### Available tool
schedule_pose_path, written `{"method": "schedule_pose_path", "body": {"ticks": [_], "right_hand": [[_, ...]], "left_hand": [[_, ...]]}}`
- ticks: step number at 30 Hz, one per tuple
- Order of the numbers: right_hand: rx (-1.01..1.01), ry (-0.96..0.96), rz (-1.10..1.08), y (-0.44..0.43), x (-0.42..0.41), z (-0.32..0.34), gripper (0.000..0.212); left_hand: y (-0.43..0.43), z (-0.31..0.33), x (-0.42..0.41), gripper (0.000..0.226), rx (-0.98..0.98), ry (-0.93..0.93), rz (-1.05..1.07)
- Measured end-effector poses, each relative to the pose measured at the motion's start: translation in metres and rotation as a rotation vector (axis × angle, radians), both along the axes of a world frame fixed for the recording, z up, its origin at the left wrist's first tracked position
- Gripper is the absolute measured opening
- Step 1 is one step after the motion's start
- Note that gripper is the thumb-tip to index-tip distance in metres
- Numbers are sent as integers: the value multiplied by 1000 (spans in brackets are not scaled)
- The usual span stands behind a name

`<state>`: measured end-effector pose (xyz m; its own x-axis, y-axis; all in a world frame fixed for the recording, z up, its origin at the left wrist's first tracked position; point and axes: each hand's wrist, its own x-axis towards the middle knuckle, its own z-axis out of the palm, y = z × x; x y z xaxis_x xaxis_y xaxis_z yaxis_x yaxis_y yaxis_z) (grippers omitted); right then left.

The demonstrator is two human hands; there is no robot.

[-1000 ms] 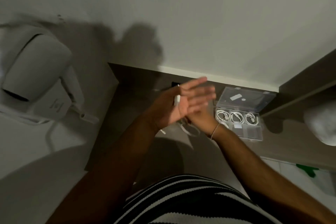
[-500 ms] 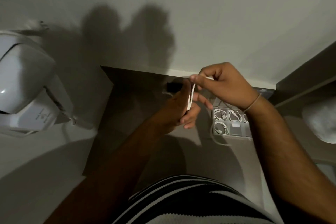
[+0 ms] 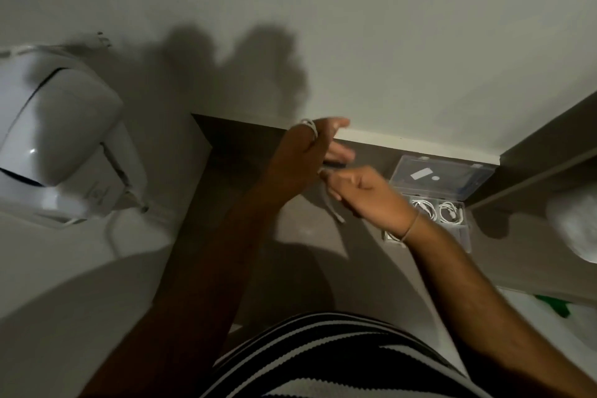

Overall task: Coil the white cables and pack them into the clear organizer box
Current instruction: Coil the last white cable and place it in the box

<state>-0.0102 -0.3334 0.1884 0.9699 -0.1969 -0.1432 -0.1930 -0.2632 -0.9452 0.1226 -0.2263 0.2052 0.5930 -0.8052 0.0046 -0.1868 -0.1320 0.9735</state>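
Observation:
My left hand (image 3: 302, 157) is raised over the dark counter with its fingers stretched out, and a white cable (image 3: 310, 127) is looped over the back of it. My right hand (image 3: 361, 192) sits just right of it and pinches the same cable, whose loose end (image 3: 336, 215) hangs down toward the counter. The clear organizer box (image 3: 465, 231) lies open at the right, lid (image 3: 442, 176) tipped back against the wall. Coiled white cables (image 3: 447, 212) fill its compartments; my right wrist hides its left part.
A white wall-mounted hair dryer (image 3: 55, 136) with its cord hangs at the left. The dark counter (image 3: 300, 233) ends at a white wall behind. A white rounded object (image 3: 578, 223) sits at the far right, and something green (image 3: 554, 305) lies lower right.
My right hand has dropped from above my left hand to beside it, drawing the cable around my left hand. The left hand's fingers have stretched out.

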Motion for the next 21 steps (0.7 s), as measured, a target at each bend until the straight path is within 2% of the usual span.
{"method": "schedule_pose_path", "body": {"ticks": [2, 3, 6, 7, 9, 11, 12, 14, 16, 18, 19, 21], "right_hand": [[-51, -121, 14, -14, 8, 21, 52], [-66, -165, 4, -20, 11, 28, 53], [-105, -246, -92, -31, 15, 49, 57], [-107, -259, -143, -29, 19, 51, 60], [-61, -287, -273, -22, 25, 47, 63], [75, -257, -360, -14, 27, 32, 62], [148, -218, -385, -5, 28, 25, 58], [149, -98, -417, 14, 27, 9, 48], [122, 7, -372, 24, 25, -5, 54], [173, 73, -219, 28, 22, -10, 61], [160, 79, -133, 28, 22, -10, 63], [65, 56, -15, 24, 21, -5, 63]], "left_hand": [[8, -4, -5, 34, 58, 34, -85], [9, -5, -10, 42, 59, 104, -135], [6, -6, -24, 92, 86, 382, -279], [5, -6, -26, 101, 107, 505, -343], [7, -3, -26, 102, 115, 667, -516], [12, -1, -26, 88, 29, 680, -684], [12, 1, -24, 78, -29, 673, -702], [9, 6, -20, 62, -169, 682, -601], [4, 10, -13, 53, -345, 771, -418], [1, 11, -2, 47, -454, 804, -197], [1, 10, 3, 47, -431, 716, -91], [1, 6, 7, 45, -262, 435, 46]]}}
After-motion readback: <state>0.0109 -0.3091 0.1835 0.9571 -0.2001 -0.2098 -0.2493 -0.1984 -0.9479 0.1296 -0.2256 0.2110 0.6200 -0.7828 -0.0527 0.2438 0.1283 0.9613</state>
